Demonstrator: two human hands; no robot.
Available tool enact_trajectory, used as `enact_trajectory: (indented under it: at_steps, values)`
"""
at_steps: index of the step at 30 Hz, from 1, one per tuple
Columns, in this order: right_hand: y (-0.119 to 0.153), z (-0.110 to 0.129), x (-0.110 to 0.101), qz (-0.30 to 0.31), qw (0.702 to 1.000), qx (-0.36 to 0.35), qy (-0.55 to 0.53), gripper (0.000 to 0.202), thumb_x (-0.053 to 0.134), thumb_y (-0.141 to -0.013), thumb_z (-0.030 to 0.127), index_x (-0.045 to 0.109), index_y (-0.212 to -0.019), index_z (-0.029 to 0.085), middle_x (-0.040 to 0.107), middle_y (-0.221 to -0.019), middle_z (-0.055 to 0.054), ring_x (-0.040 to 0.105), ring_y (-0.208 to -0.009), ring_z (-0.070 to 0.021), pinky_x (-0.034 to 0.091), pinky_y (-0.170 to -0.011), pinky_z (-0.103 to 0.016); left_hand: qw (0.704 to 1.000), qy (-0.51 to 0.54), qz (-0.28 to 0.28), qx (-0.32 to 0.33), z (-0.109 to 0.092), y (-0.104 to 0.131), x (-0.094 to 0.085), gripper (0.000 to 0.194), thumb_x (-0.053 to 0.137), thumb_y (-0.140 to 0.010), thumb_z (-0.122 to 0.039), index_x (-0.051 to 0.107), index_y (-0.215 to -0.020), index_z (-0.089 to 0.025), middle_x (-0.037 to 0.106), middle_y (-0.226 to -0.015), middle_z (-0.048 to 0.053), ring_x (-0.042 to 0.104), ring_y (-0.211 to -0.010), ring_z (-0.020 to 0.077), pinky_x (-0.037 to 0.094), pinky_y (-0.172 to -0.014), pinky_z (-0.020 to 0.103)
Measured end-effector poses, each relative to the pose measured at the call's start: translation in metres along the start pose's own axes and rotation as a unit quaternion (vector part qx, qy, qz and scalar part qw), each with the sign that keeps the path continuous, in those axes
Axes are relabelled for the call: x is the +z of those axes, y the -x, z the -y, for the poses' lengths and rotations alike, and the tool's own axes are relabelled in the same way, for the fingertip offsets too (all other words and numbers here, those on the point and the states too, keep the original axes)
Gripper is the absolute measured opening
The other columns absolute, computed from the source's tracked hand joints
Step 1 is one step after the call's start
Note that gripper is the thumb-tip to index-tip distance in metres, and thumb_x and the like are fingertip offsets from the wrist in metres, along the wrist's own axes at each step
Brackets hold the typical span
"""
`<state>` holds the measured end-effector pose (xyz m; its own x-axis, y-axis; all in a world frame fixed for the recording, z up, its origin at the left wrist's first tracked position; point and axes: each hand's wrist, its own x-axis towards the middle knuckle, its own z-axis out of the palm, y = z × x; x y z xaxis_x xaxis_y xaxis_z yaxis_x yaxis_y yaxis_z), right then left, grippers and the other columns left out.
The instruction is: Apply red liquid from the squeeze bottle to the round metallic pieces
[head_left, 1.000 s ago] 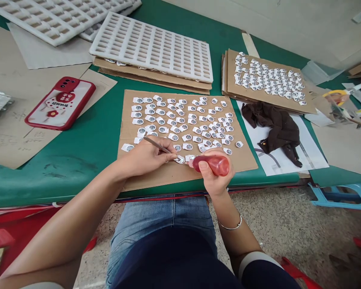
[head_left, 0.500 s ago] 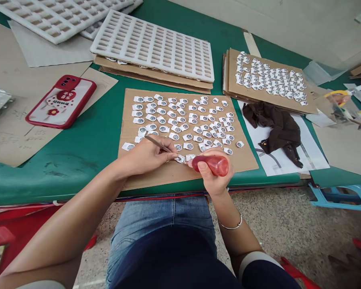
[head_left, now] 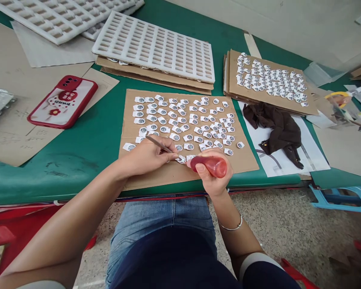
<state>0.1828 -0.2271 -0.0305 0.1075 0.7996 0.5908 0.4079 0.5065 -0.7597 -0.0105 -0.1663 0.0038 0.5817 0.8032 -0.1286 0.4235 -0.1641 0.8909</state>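
My left hand is closed around a slim metal tool, seemingly tweezers, whose tip points down at a small round piece on a white tab. From the other side, my right hand grips a red squeeze bottle, tilted with its nozzle close to that same piece. Whether the nozzle touches it, I cannot tell. Both hands rest low over a cardboard sheet that carries several rows of similar round pieces on white tabs. My left hand hides part of the lower rows.
Behind the sheet, a white foam tray lies on stacked cardboard. More round pieces cover another cardboard stack at right, near a dark brown cloth on paper. A red-cased phone lies left. A blue stool stands below right.
The hands, tweezers and bottle keep almost the same place over the same round piece. The whole view has shifted very slightly.
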Motion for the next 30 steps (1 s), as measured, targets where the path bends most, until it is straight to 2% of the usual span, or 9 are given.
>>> enact_trajectory:
  at_steps: [7,11,13,15,18,21,22,26,30]
  values:
    - [0.001,0.000,0.002,-0.007,1.000,0.010,-0.015,0.023,0.068,-0.069,0.031,0.056,-0.087,0.022,0.061,-0.077,-0.001,0.060,-0.074,-0.0170,0.052,-0.068,-0.038,1.000,0.005,0.009,-0.005,-0.001,-0.001,0.000,0.016,0.055,-0.077,-0.031,0.065,-0.077,-0.018,0.064,-0.072,0.002,0.056,-0.067,0.0138,0.043,-0.060,0.023]
    - [0.000,-0.005,0.001,-0.134,0.980,0.080,-0.120,0.024,0.061,-0.073,0.042,0.054,-0.084,0.022,0.055,-0.077,0.000,0.059,-0.061,-0.0137,0.052,-0.053,-0.033,1.000,0.020,-0.013,-0.021,-0.004,0.003,-0.004,0.018,0.058,-0.075,-0.036,0.065,-0.077,-0.019,0.064,-0.071,0.002,0.056,-0.066,0.0141,0.043,-0.057,0.024]
    - [-0.002,-0.008,-0.002,-0.187,0.952,0.135,-0.199,0.023,0.054,-0.077,0.044,0.051,-0.084,0.022,0.050,-0.073,0.002,0.055,-0.050,-0.0102,0.047,-0.041,-0.027,0.996,0.055,-0.069,-0.018,-0.004,0.007,-0.009,0.017,0.063,-0.072,-0.036,0.065,-0.074,-0.019,0.063,-0.067,0.001,0.054,-0.060,0.0127,0.041,-0.052,0.024]
    - [-0.005,-0.010,-0.005,-0.216,0.924,0.187,-0.254,0.023,0.047,-0.081,0.045,0.049,-0.082,0.021,0.048,-0.069,0.003,0.053,-0.043,-0.0084,0.041,-0.036,-0.024,0.979,0.116,-0.166,0.006,-0.001,0.011,-0.014,0.015,0.067,-0.070,-0.033,0.064,-0.071,-0.018,0.060,-0.063,0.000,0.051,-0.054,0.0109,0.039,-0.049,0.024]
    - [-0.007,-0.013,-0.010,-0.247,0.895,0.241,-0.282,0.026,0.045,-0.082,0.046,0.047,-0.078,0.020,0.048,-0.064,0.003,0.053,-0.043,-0.0084,0.039,-0.036,-0.023,0.919,0.200,-0.335,0.053,0.014,0.021,-0.022,0.010,0.067,-0.071,-0.026,0.062,-0.072,-0.017,0.061,-0.065,-0.001,0.054,-0.058,0.0111,0.045,-0.059,0.026]
    - [-0.007,-0.014,-0.012,-0.256,0.886,0.259,-0.289,0.027,0.047,-0.080,0.047,0.047,-0.078,0.020,0.048,-0.062,0.003,0.055,-0.043,-0.0104,0.037,-0.036,-0.023,0.852,0.215,-0.476,0.030,0.034,0.036,-0.028,0.011,0.070,-0.067,-0.022,0.062,-0.072,-0.017,0.062,-0.062,-0.003,0.061,-0.067,0.0138,0.048,-0.074,0.030]
    - [-0.007,-0.013,-0.013,-0.252,0.886,0.260,-0.290,0.027,0.047,-0.080,0.047,0.047,-0.080,0.020,0.049,-0.061,0.003,0.056,-0.043,-0.0109,0.037,-0.035,-0.023,0.837,0.237,-0.493,0.017,0.039,0.041,-0.029,0.012,0.071,-0.066,-0.020,0.062,-0.071,-0.016,0.063,-0.064,-0.002,0.062,-0.069,0.0144,0.049,-0.076,0.030]
    - [-0.009,-0.010,-0.013,-0.241,0.885,0.253,-0.307,0.025,0.049,-0.080,0.045,0.049,-0.082,0.020,0.050,-0.062,0.004,0.055,-0.042,-0.0097,0.038,-0.037,-0.024,0.829,0.294,-0.476,-0.014,0.048,0.057,-0.026,0.016,0.073,-0.063,-0.021,0.062,-0.072,-0.015,0.065,-0.069,0.000,0.065,-0.076,0.0174,0.049,-0.085,0.036]
    - [-0.011,-0.009,-0.014,-0.228,0.894,0.249,-0.296,0.026,0.049,-0.079,0.046,0.049,-0.082,0.020,0.050,-0.065,0.003,0.055,-0.042,-0.0098,0.039,-0.037,-0.024,0.831,0.311,-0.460,-0.025,0.046,0.058,-0.022,0.018,0.074,-0.062,-0.024,0.060,-0.070,-0.014,0.065,-0.070,0.002,0.066,-0.074,0.0183,0.051,-0.084,0.039]
